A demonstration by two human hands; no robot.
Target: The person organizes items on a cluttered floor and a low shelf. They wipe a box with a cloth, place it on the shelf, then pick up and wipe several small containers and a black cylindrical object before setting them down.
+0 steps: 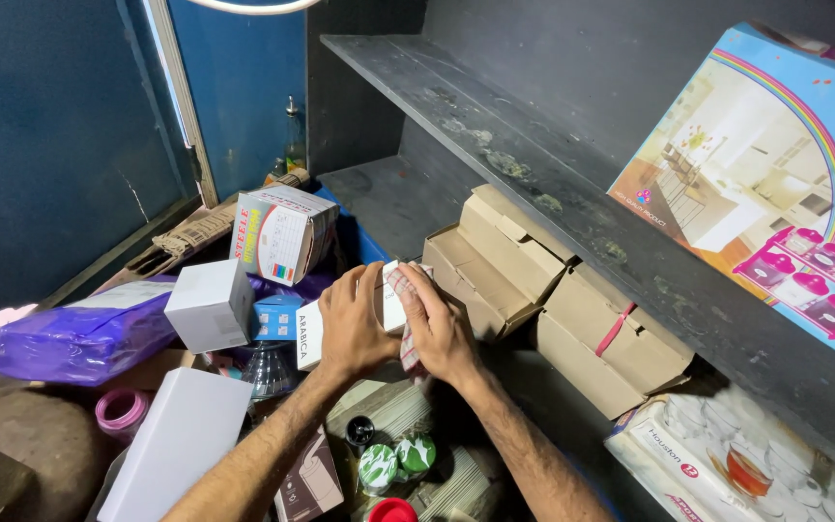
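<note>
White box (313,333) between both hands

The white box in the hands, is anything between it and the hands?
Only partly. The left hand lies straight on the white box, nothing between. The right hand presses a checked cloth against the box, so the cloth sits between that hand and the box.
</note>
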